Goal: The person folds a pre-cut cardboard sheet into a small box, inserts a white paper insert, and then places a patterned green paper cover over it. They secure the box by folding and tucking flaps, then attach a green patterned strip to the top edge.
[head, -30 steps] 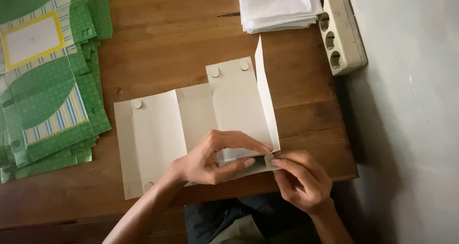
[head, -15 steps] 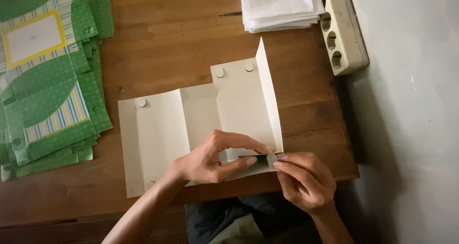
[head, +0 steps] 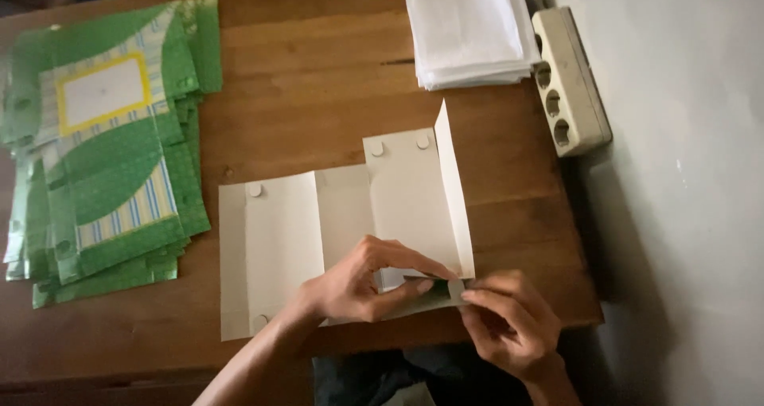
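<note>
My left hand (head: 362, 286) pinches the card's (head: 342, 231) folded bottom flap (plain side up); my right hand (head: 509, 326) grips that flap's right corner.

Matt cream card makes up the unfolded box blank (head: 342, 223). The wooden table (head: 318, 80) looks smooth, its grain showing. Green printed sheets (head: 103, 159) shine glossy. The white paper stack (head: 469, 28) is matt; the power strip (head: 569, 80) dull plastic.
</note>
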